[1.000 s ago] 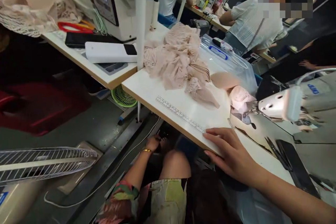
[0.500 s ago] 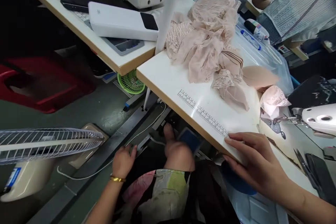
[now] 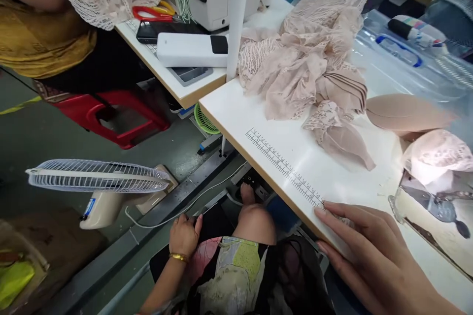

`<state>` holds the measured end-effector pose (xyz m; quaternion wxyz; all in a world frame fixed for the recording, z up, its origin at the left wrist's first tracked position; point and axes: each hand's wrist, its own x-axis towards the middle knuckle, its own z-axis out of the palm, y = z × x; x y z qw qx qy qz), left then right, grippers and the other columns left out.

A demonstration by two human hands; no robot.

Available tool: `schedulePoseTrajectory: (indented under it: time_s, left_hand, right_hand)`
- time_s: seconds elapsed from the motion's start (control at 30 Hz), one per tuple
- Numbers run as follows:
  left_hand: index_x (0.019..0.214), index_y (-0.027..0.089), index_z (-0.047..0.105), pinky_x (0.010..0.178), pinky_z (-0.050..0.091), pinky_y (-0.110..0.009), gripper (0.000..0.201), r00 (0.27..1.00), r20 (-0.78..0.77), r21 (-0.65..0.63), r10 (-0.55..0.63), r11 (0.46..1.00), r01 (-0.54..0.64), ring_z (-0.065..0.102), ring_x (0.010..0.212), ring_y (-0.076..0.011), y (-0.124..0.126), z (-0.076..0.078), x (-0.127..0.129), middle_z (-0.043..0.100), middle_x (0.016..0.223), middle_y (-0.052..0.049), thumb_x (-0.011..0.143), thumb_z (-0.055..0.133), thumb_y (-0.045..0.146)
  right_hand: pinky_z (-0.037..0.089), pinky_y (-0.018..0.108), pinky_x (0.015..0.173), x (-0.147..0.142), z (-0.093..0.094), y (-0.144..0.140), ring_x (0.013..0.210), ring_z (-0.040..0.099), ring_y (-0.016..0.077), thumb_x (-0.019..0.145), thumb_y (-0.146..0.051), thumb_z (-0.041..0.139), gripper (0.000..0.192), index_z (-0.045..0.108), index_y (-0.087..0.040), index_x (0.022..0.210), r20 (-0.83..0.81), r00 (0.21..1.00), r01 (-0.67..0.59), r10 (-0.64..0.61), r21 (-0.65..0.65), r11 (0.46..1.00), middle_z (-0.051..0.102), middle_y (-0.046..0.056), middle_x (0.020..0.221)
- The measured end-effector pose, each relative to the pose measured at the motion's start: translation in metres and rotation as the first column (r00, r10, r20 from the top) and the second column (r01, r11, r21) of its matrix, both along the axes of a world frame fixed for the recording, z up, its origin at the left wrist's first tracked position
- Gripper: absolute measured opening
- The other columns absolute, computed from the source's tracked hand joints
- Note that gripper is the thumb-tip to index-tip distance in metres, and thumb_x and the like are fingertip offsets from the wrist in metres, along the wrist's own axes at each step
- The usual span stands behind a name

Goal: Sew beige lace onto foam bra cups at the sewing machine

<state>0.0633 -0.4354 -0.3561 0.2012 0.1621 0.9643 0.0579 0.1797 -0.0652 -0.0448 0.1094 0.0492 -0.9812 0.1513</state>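
Observation:
My right hand [image 3: 364, 248] lies flat with fingers spread on the front edge of the white sewing table [image 3: 258, 113], at the end of the printed ruler scale [image 3: 284, 170]. It holds nothing. My left hand [image 3: 185, 234], with a gold bangle on the wrist, hangs low beside my knee [image 3: 254, 219], fingers loosely curled and empty. A heap of beige lace fabric [image 3: 310, 64] lies on the table beyond the ruler. A tan foam cup [image 3: 404, 113] and a lace-covered cup [image 3: 438, 155] sit at the right.
A white fan [image 3: 99, 182] stands on the floor at left, near a red stool [image 3: 118, 118] and a green basket [image 3: 205, 120]. The neighbouring table holds a white power bank [image 3: 192, 49], a phone, red scissors [image 3: 150, 12] and a sewing machine. A person in yellow sits upper left.
The view has swung left and down. My left hand has drawn back from under the table to beside my knee. My right hand stays on the table edge.

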Motion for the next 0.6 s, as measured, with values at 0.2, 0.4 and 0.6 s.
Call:
schedulePoseTrajectory:
  time_s: [0.2,0.4,0.6]
  left_hand:
    - [0.086,0.020,0.076,0.087,0.043,-0.040,0.043,0.998,-0.054,-0.043,0.034,0.998,-0.037,0.058,0.094,-0.0308,-0.009,-0.005,0.015,0.066,0.094,-0.015,0.101,0.038,0.035]
    - [0.089,0.019,0.074,0.084,0.044,-0.039,0.043,0.997,-0.077,0.040,0.004,0.999,-0.001,0.060,0.090,-0.0299,-0.013,-0.016,0.009,0.065,0.091,-0.013,0.102,0.037,0.036]
    - [0.085,0.019,0.072,0.085,0.045,-0.036,0.046,0.992,-0.122,0.097,0.014,0.995,-0.002,0.062,0.093,-0.0288,-0.015,-0.019,0.006,0.068,0.093,-0.012,0.103,0.035,0.039]
  right_hand:
    - [0.054,0.052,0.087,0.000,0.002,0.000,0.110,0.059,0.0356,0.097,-0.017,0.061,0.062,0.046,-0.030,0.155,0.019,1.000,0.010,-0.010,-0.024,1.000,0.059,0.013,0.129]
    - [0.053,0.051,0.090,-0.005,0.002,-0.010,0.110,0.059,0.0338,0.096,-0.016,0.064,0.059,0.049,-0.030,0.151,-0.006,0.999,0.039,-0.038,0.029,0.999,0.058,0.013,0.126]
    - [0.053,0.049,0.092,-0.007,0.004,-0.015,0.111,0.060,0.0320,0.096,-0.018,0.065,0.048,0.053,-0.027,0.142,-0.038,0.999,0.041,-0.039,0.058,0.997,0.060,0.012,0.123]
